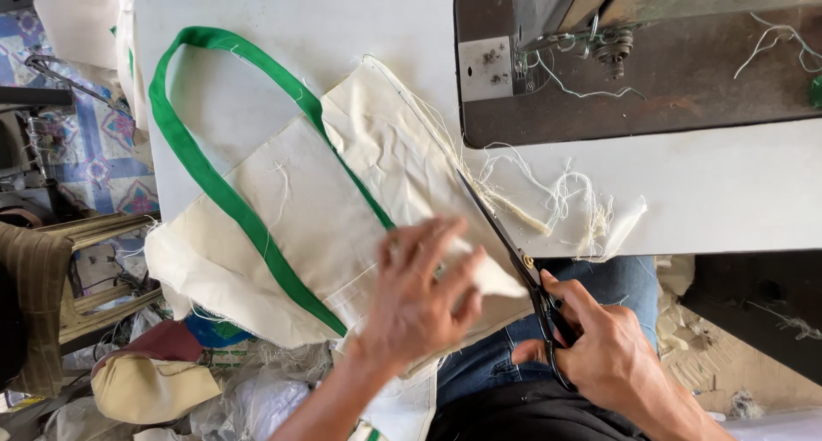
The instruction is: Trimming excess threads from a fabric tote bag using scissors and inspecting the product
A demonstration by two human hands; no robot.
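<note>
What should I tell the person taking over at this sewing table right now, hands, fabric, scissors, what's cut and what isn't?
Left hand: flat, fingers spread, pressing the cream cloth bag down at the table's near edge.
Right hand: fingers through the handles of the black scissors, blades running along the bag's frayed right edge.
The bag lies flat on the white table, its green strap looped out to the left. The sewing machine sits beyond the bag.
Done: loose cream threads and trimmings lie right of the blades.
Left: the bag's upper right edge is frayed beyond the scissor tips.
</note>
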